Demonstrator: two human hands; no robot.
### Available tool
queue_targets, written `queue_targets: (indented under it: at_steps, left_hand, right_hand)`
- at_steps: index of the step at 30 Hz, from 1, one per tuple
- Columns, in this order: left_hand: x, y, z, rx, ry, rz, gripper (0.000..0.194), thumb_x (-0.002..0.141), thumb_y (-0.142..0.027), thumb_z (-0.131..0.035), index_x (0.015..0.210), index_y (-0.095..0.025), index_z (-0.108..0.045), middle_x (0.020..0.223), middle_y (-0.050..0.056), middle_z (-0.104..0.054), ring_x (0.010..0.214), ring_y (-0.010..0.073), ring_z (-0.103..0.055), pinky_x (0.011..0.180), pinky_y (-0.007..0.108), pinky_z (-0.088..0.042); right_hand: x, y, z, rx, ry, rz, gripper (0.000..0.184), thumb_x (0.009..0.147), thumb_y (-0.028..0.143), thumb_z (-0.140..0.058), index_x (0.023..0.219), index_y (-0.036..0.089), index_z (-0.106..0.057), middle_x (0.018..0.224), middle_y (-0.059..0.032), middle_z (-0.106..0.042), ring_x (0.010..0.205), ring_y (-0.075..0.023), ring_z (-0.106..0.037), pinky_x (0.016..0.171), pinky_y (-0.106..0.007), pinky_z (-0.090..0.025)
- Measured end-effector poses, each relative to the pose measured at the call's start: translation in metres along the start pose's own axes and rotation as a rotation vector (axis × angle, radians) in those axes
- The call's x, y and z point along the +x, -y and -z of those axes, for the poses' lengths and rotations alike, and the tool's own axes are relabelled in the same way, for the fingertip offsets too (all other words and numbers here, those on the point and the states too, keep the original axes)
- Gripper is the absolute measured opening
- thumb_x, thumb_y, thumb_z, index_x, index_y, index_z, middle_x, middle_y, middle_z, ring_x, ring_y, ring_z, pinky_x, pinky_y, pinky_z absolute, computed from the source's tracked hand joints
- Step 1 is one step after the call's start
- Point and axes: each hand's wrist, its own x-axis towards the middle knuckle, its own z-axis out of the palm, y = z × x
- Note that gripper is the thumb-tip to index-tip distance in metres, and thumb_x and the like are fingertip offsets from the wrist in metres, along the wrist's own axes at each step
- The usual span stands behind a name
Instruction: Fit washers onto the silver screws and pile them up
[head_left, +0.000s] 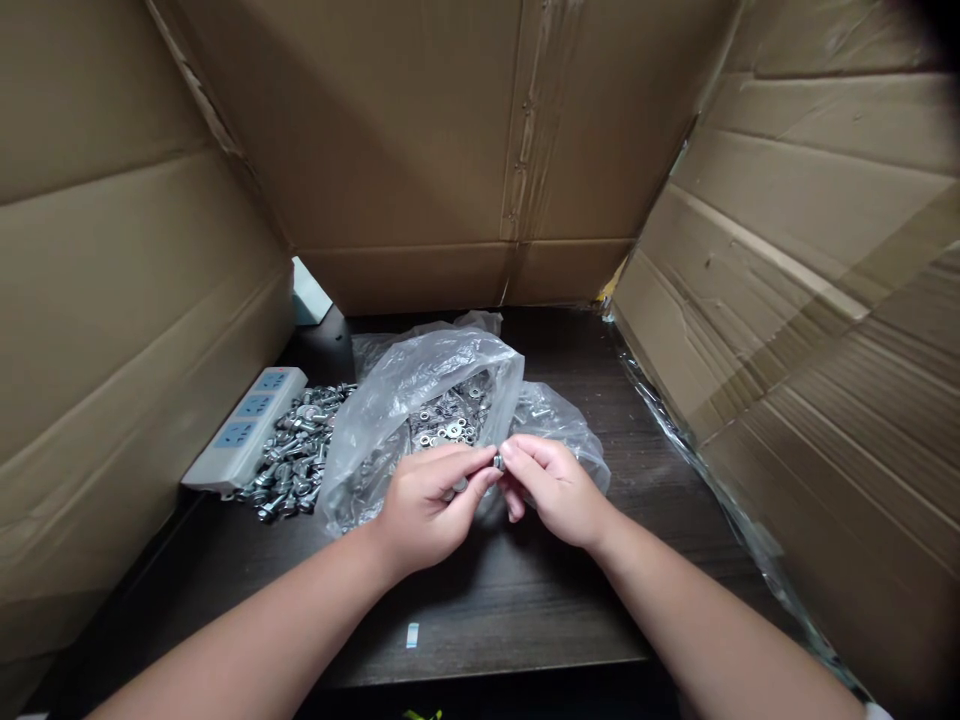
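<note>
My left hand [431,500] and my right hand [551,485] meet over the front of an open clear plastic bag [420,370]. Both are closed, thumbs and fingertips pinching one small metal fastener [498,461] between them. Most of that piece is covered by fingers, so whether it is a bolt, a nut or both together I cannot tell. Something pale and metallic also shows under my left fingers. Inside the bag, loose nuts and washers [452,431] lie just beyond my hands.
A heap of bolts [292,465] lies left of the bag, against a white power strip [251,425]. Behind my right hand sits another plastic bag [559,415] with metal parts. Cardboard walls [420,150] enclose the dark tabletop [525,620] at the back and both sides.
</note>
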Motion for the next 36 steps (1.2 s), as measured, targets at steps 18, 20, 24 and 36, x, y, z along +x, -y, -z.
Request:
queue_targets:
  at_steps: [18,20,24,36]
  left_hand:
    - [-0.001,-0.002,0.003,0.07,0.099,-0.161,0.048,0.081,-0.002,-0.058,0.127,-0.016,-0.057,0.077,0.005,-0.07,0.066,0.0115,-0.064,0.063,0.022,-0.054]
    - [-0.001,-0.002,0.003,0.062,0.089,-0.155,0.047,0.081,-0.002,-0.059,0.126,-0.016,-0.058,0.075,0.004,-0.069,0.065,0.0112,-0.063,0.061,0.021,-0.053]
    - [0.0,-0.004,-0.001,0.036,0.053,-0.069,0.035,0.081,-0.004,-0.06,0.114,-0.016,-0.065,0.072,0.003,-0.069,0.061,0.0102,-0.062,0.059,0.02,-0.052]
    - [0.002,-0.003,-0.004,-0.266,-0.079,0.597,0.02,0.085,-0.029,-0.064,0.094,-0.015,-0.075,0.067,0.004,-0.072,0.065,0.0175,-0.068,0.057,0.027,-0.057]
  right_hand:
    - [0.005,0.001,-0.007,0.425,-0.001,-0.336,0.037,0.08,0.041,-0.058,0.054,0.014,-0.053,0.043,0.0043,-0.047,0.031,-0.0055,-0.037,0.033,-0.021,-0.04]
    - [0.005,-0.002,-0.007,0.387,-0.004,-0.331,0.04,0.082,0.044,-0.056,0.055,0.014,-0.053,0.043,0.0044,-0.047,0.031,-0.0059,-0.038,0.033,-0.021,-0.04]
    - [0.004,-0.001,-0.009,0.174,-0.094,-0.182,0.038,0.089,0.046,-0.053,0.065,0.016,-0.053,0.046,0.0056,-0.049,0.035,-0.0066,-0.045,0.038,-0.019,-0.04]
    - [-0.002,0.008,-0.012,0.148,-0.25,0.021,0.024,0.075,0.031,-0.074,0.092,0.015,-0.067,0.068,-0.0014,-0.069,0.055,-0.0137,-0.065,0.056,-0.028,-0.057]
